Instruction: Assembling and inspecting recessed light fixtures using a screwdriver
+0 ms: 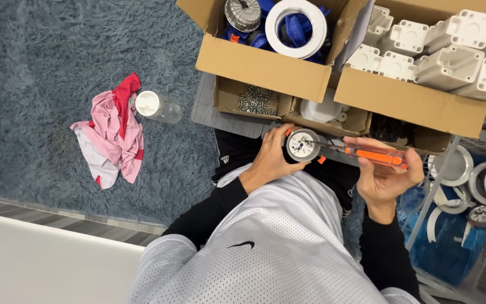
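Round metal fitting (302, 145) gripped in left hand (271, 160); right hand (386, 174) grips orange screwdriver (375, 155); small box (254, 100) holds screws (257, 101).

Spreading across the upper left: a shaggy grey-blue rug (40, 84), covering the floor. Lying crumpled on it: a pink, red and white cloth (111, 135), touching a clear plastic jar with a white lid (157, 107) tipped on its side just beside it. Resting on the rug's right edge: a grey ribbed mat (220, 118), bearing open cardboard boxes (265, 70). Running along the lower left: a pale striped floor strip (57, 217).
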